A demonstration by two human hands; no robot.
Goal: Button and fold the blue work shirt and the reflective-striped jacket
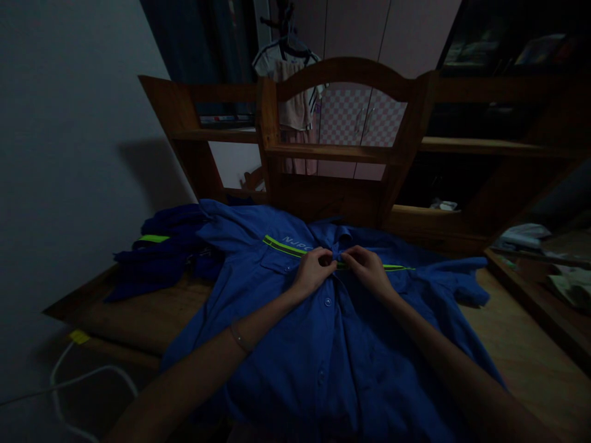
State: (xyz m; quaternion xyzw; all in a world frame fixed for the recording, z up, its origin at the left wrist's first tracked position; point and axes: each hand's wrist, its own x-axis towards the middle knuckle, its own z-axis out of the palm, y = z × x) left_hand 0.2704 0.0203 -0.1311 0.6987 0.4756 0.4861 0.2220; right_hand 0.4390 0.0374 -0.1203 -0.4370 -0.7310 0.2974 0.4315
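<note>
A blue short-sleeved shirt (277, 338) with a neon-yellow chest stripe lies spread front up on a wooden desk, its collar toward the far side. My left hand (315, 271) pinches the front placket at stripe height, thumb and fingers closed on the cloth. Close beside it, my right hand (367, 269) grips the other edge of the same opening with its fingertips. Whether a button sits between the fingers is hidden. Lower on the placket, a round button (327, 302) and another button (322, 374) show.
Dark blue folded clothing (161, 258) with a yellow band lies at the left. A wooden shelf hutch (332, 151) rises behind the shirt. Papers (570, 286) rest at the right, and a white cable (92, 372) hangs at lower left. Clothes on a hanger (295, 92) are beyond.
</note>
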